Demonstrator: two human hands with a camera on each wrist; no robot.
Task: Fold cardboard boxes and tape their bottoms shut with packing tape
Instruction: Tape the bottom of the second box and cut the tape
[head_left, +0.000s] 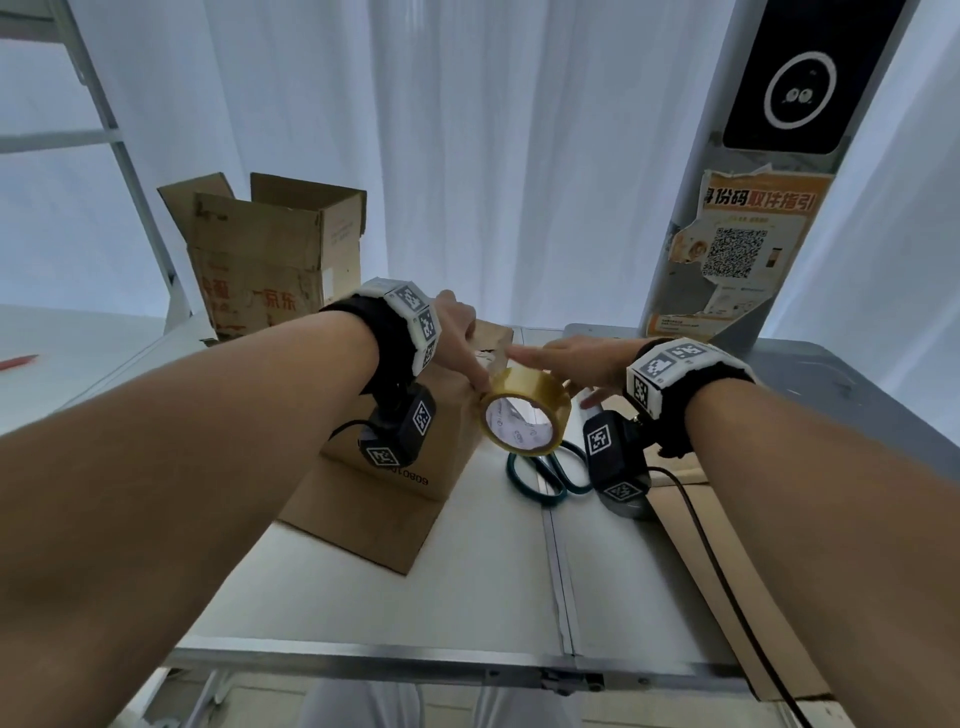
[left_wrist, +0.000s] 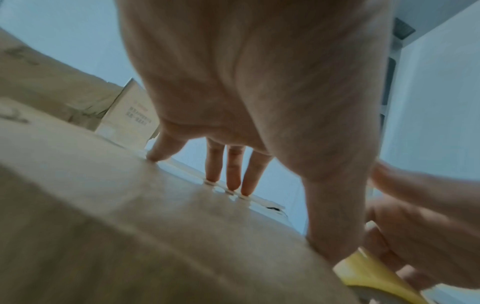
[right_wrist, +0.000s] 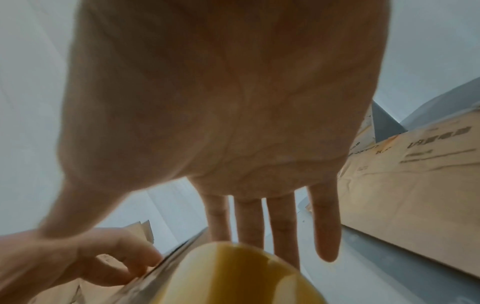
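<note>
A small cardboard box (head_left: 452, 431) stands on the table (head_left: 467, 597), one flap spread flat toward me. My left hand (head_left: 457, 332) rests on its top (left_wrist: 130, 205) with straight fingers (left_wrist: 233, 176) pressing near the far edge. Its thumb pushes down beside the tape. My right hand (head_left: 576, 353) holds a yellowish roll of packing tape (head_left: 535, 387) in the air just off the box's right edge. In the right wrist view its fingers (right_wrist: 280, 230) lie over the roll (right_wrist: 246, 277). A clear strip (right_wrist: 161, 265) runs from the roll to the box top.
Green-handled scissors (head_left: 545, 478) lie on the table under the roll. A larger open box (head_left: 270, 260) stands at the back left. Flat cardboard (head_left: 727, 545) lies under my right forearm. A grey pillar with a poster (head_left: 737, 249) rises at the back right.
</note>
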